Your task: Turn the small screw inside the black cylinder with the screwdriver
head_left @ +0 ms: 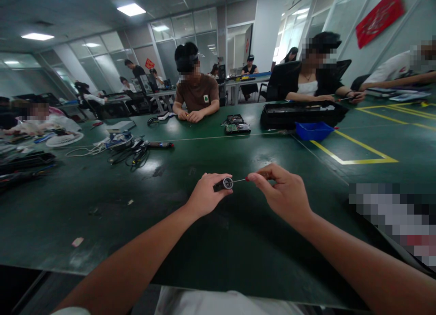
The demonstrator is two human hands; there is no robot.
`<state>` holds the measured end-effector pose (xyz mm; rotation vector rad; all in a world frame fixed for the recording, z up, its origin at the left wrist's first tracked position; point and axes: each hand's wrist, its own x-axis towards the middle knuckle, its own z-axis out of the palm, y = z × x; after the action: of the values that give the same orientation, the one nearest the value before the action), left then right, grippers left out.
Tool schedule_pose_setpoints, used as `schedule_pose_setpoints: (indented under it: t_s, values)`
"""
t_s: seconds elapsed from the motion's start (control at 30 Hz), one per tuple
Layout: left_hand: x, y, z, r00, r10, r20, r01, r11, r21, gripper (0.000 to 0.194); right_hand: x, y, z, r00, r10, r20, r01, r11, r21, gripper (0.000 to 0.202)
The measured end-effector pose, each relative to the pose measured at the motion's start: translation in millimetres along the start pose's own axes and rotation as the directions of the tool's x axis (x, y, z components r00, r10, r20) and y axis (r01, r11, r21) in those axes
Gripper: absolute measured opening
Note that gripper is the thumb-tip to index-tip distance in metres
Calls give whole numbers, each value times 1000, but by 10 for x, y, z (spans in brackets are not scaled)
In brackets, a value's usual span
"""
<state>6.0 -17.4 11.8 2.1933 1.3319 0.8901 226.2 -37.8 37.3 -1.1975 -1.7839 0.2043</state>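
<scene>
While left hand (206,196) clamps round short dark tube (219,186) above green table (231,251), right hand (288,194) clamps on thin screwdriver (240,180) with red bit near shaft. Screwdriver tip is at tube's round, silver-rimmed end; cannot tell if it goes inside. Farther off, on left: heap of black wires (137,155). Past wires, on right: blue tray (314,131) just beside long black case (293,117). Across table: person in brown shirt (197,92).
</scene>
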Motion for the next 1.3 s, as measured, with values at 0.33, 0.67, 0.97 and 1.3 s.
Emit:
schedule_pose_setpoints:
  t_s: [0.33, 0.67, 0.97, 1.3]
  values:
    - [-5, -38, 26, 999, 41, 14, -41, 999, 12, 36, 20, -65, -62, 960, -158, 231, 150, 987, 49, 12]
    - [-6, -32, 32, 999, 43, -8, -43, 999, -25, 38, -4, -70, -24, 986, -28, 166, 26, 1000, 16, 27]
    - [-2, -63, 42, 998, 57, -5, -57, 996, -72, 37, 14, -39, -32, 974, -9, 225, 7, 1000, 10, 32]
    - [9, -63, 5, 999, 10, -33, -12, 998, -58, 38, 14, -45, -18, 964, -25, 266, 17, 999, 33, 29]
